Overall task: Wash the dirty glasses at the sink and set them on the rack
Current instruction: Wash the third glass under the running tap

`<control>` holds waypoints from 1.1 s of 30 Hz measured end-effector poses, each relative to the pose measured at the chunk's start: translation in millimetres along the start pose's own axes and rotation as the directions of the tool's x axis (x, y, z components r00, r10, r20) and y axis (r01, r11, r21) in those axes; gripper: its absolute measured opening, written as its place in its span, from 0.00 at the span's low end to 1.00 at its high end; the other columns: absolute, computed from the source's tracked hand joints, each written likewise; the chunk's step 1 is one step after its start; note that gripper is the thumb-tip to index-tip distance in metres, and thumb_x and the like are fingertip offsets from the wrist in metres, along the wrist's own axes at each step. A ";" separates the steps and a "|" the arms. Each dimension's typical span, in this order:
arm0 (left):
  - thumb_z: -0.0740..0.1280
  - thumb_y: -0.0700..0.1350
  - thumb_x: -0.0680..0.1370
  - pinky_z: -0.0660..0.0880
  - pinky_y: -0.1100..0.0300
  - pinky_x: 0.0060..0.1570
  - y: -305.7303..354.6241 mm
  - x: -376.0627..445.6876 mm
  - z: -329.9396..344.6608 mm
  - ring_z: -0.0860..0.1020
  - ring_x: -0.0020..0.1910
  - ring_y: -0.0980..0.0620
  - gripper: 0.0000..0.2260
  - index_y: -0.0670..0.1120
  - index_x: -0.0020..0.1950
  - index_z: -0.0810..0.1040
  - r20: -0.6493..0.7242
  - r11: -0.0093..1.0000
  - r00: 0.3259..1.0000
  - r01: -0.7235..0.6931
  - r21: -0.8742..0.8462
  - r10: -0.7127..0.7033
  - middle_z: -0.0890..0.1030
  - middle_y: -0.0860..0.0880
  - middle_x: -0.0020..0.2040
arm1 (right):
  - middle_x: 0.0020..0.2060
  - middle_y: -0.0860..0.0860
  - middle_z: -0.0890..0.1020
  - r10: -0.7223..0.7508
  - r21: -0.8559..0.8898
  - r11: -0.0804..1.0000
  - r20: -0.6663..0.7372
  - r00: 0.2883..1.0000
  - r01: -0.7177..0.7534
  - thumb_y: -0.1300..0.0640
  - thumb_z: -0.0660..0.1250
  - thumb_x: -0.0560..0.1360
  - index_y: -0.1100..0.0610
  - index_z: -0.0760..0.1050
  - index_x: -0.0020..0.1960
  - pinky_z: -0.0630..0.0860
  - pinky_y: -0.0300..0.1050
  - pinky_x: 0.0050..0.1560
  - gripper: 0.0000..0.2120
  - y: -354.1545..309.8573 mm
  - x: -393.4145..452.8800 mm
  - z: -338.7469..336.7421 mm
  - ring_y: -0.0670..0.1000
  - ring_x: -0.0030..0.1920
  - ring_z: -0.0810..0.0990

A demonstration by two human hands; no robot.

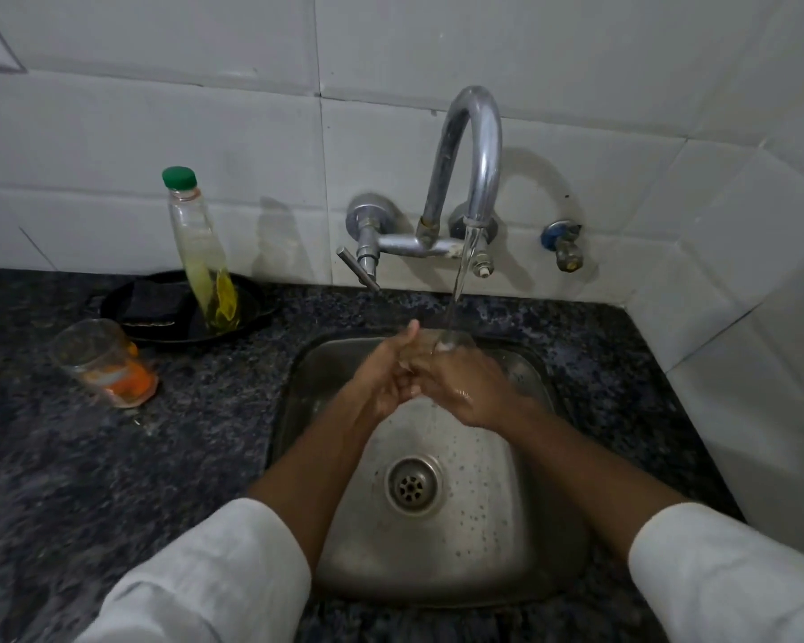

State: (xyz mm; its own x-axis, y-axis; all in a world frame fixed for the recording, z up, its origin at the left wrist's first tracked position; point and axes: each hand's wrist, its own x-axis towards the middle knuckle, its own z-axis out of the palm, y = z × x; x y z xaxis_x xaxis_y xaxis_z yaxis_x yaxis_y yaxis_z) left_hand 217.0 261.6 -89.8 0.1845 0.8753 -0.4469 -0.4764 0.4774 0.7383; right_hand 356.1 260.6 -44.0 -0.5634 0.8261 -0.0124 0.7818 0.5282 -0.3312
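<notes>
Both hands, left hand (384, 380) and right hand (456, 387), rub together glassless under the tap stream (458, 280) at frame centre, so rinsing seems underway; next likely means reaching the dirty glass (105, 362) at left.

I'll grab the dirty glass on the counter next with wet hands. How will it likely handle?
The glass is probably slippery: its walls look smooth, and both hands are under running water. It looks tilted in this wide-angle view, so a nudge might tip it. Orange residue sits at its base, so it may feel sticky there. Being glass, it would likely break if dropped on the stone counter.
</notes>
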 end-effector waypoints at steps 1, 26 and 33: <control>0.66 0.57 0.78 0.81 0.56 0.41 -3.6 -1.3 0.0 0.83 0.42 0.49 0.20 0.41 0.56 0.82 0.009 1.000 1.000 -0.011 0.009 0.011 0.85 0.43 0.45 | 0.47 0.53 0.83 0.097 0.159 0.983 -0.053 0.994 -0.087 0.58 0.63 0.76 0.57 0.80 0.50 0.75 0.44 0.42 0.08 -1.4 3.3 3.8 0.52 0.46 0.82; 0.66 0.56 0.78 0.80 0.51 0.54 -17.8 -2.9 10.6 0.83 0.52 0.43 0.22 0.37 0.54 0.83 0.080 0.854 0.993 -0.029 -0.520 0.083 0.84 0.38 0.52 | 0.44 0.53 0.80 0.008 -0.040 0.999 -0.047 0.999 -0.010 0.53 0.61 0.74 0.56 0.77 0.50 0.73 0.46 0.41 0.10 -4.9 14.0 24.2 0.56 0.46 0.81; 0.78 0.47 0.69 0.81 0.55 0.51 -17.8 -8.7 21.2 0.84 0.51 0.50 0.14 0.50 0.52 0.81 -0.348 0.917 0.867 -0.254 0.308 0.357 0.86 0.49 0.48 | 0.45 0.54 0.85 0.558 0.851 -0.499 0.459 0.691 -0.162 0.52 0.63 0.76 0.56 0.80 0.51 0.74 0.46 0.46 0.11 -16.1 -4.6 40.2 0.52 0.46 0.81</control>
State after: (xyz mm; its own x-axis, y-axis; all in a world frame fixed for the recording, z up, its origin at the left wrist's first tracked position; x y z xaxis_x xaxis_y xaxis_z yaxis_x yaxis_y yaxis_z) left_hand 242.0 247.1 -88.4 -0.3088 0.9027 -0.2997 -0.2191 0.2392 0.9459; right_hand 335.4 240.5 -76.6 -0.0759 0.7758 -0.6264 -0.5259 -0.5649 -0.6359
